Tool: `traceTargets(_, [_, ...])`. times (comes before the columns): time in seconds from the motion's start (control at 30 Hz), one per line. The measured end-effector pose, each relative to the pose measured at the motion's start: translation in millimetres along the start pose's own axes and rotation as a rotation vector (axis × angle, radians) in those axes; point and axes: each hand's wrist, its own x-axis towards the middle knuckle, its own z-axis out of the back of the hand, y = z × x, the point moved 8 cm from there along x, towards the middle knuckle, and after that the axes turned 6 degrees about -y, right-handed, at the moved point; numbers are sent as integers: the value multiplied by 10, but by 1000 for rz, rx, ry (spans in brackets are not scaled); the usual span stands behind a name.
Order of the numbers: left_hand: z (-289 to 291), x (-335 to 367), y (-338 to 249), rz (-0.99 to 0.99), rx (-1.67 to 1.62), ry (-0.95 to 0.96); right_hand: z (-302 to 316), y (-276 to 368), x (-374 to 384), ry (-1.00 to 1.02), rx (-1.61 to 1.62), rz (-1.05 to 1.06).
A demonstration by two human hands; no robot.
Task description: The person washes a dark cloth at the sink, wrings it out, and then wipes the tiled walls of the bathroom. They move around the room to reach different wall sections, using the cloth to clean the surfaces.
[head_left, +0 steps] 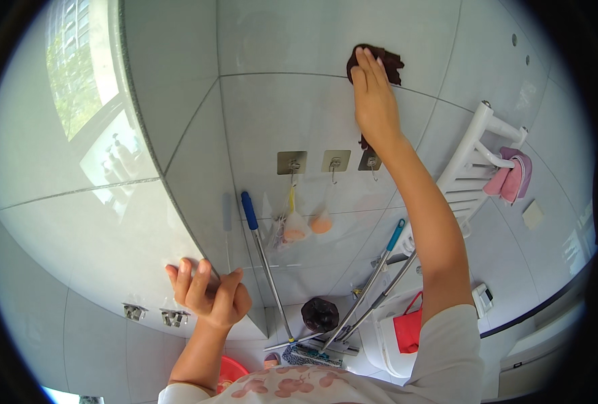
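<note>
Partly beneath right grip [377,111], brown cloth [391,64], pressed against tiled wall [292,40]

The white shirt [373,390] (pink print [292,386] in front) has short sleeves [450,350].

This looks like a bathroom, probably in a home. Glossy pale tiles [292,111] with dark joints cover the walls around the right hand [376,111]. Just below that hand is a row of stick-on hooks [336,160], and to its right a white towel rail [466,143] carries a pink cloth [507,180]. Well below it, a white fixture that appears to be a toilet [383,337] sits low by the wall. Between the two hands, lower down, stand a blue-handled pole [249,210], a turquoise-handled one [394,237] and a black-lined bin [320,315]. Below the left hand [213,294], a red basin [233,367] shows partly.
</note>
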Motion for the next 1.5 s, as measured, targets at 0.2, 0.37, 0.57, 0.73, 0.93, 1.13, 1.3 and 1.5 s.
traceTargets(0.2, [-13, -16, -1, 1, 5, -3, -18, 5, 1, 8, -37, -22])
traceTargets(0.37, [5, -19, 7, -4, -18, -11, 22, 162, -154, 4, -30, -34])
traceTargets(0.57, [-5, 38, -20, -15, 0, -15, -49, -119, 218, -110, -121, 49])
traceTargets(0.73, [8, 12, -4, -6, -2, -26, 24, -117, 135, 16, 117, -44])
traceTargets(0.93, [16, 27, 24, -25, -21, -54, 377, 174, -264, 127, 352, -345])
traceTargets(1.13, [319, -25, -14, 199, -112, 132, 1293, 847, -507, -302, 682, -341])
traceTargets(1.3, [822, -1198, -119, 464, -64, 493, 1843, 1524, -706, -331, 838, -140])
traceTargets(1.5, [2822, -4274, -622, 1025, 121, 1782, 2063, 2464, -972, -131, 1283, -35])
